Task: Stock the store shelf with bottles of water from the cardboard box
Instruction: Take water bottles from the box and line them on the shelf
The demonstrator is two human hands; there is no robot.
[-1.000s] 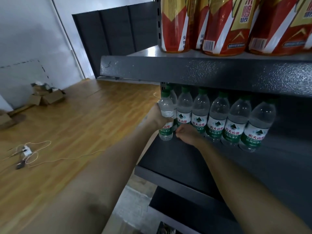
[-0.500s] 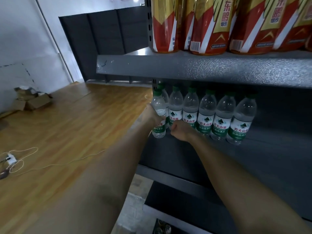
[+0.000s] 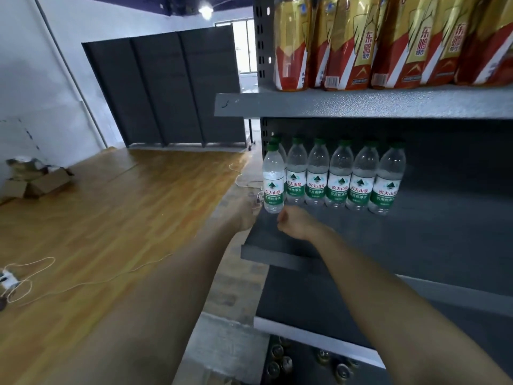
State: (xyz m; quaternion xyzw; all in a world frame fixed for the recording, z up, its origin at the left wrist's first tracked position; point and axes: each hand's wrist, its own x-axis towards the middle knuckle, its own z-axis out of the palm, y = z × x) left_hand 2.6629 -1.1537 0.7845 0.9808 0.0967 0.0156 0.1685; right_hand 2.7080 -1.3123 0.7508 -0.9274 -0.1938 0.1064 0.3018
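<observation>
Letting go of the front bottle [image 3: 273,184], the left hand [image 3: 245,215] is now hanging just below and beside it, off the left end of the shelf [image 3: 416,226]. Half a second ago this hand was holding that bottle. Its fingers are facing away, so I cannot tell if they are spread or curled. The right hand [image 3: 294,222] is sitting in a loose fist with fingers curled in, holding nothing; before, it was touching the bottles. The front bottle is standing upright at the left end of the shelf, just in front of the row of water bottles [image 3: 341,176], which are standing side by side with green caps. Big red and gold drink bottles [image 3: 388,43] are standing on the shelf above. An open cardboard box [image 3: 36,182] is lying far off on the wooden floor [image 3: 111,218].
</observation>
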